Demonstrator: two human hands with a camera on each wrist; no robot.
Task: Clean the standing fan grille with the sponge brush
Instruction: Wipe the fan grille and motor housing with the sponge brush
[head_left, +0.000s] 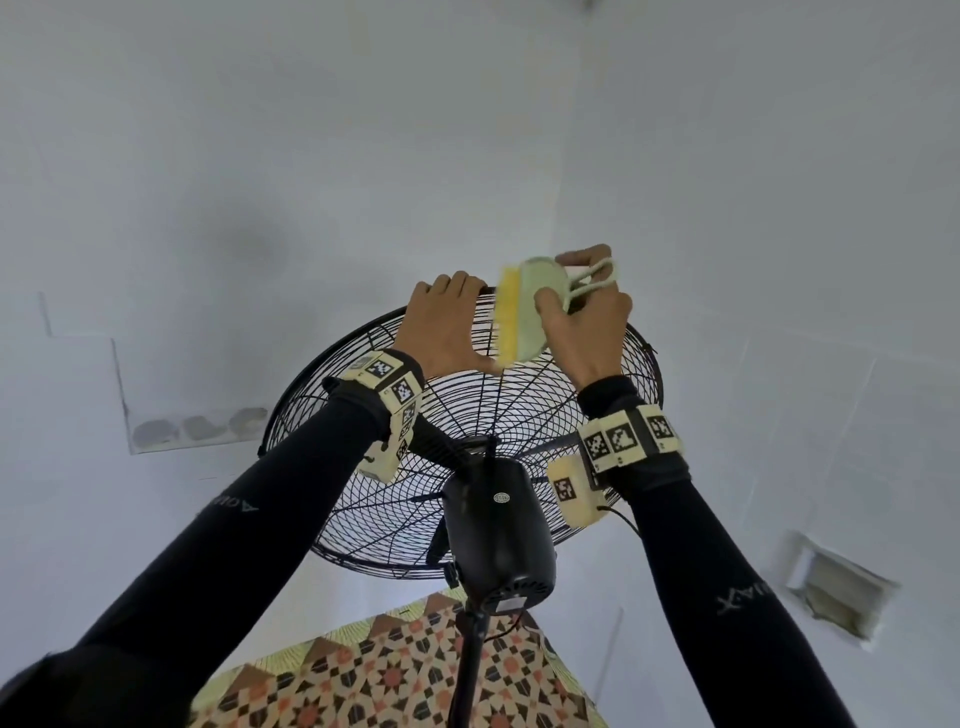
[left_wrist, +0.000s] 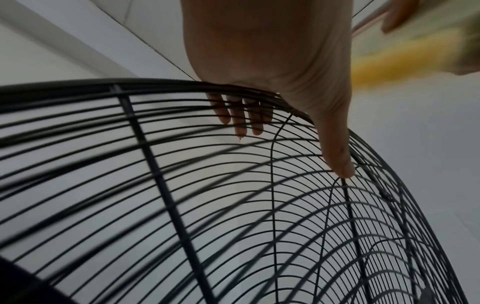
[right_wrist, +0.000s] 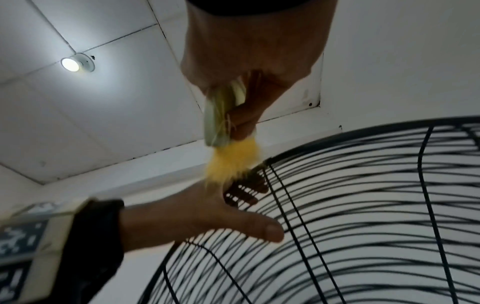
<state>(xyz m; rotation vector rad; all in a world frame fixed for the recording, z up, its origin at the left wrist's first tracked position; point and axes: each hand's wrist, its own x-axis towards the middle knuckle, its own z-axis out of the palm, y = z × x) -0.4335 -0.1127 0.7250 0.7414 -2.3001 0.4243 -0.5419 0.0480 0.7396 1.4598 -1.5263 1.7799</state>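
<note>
Thin black metal wire grille (head_left: 519, 415), glossy black plastic motor housing (head_left: 501, 525) at 6 o'clock, brush (head_left: 524, 314) with pale green smooth plastic back and yellow bristly face, matt dark cloth sleeves (head_left: 249, 519)

A round ceiling light (right_wrist: 77, 64) is glowing on the white panelled ceiling (right_wrist: 124, 86). A patterned floor covering (head_left: 395, 670) of orange, black and cream shapes is lying below. A recess (head_left: 831, 592) is showing in the white wall (head_left: 779, 260) at the right, and three grey round shapes (head_left: 200, 427) are sitting in a framed opening at the left.
</note>
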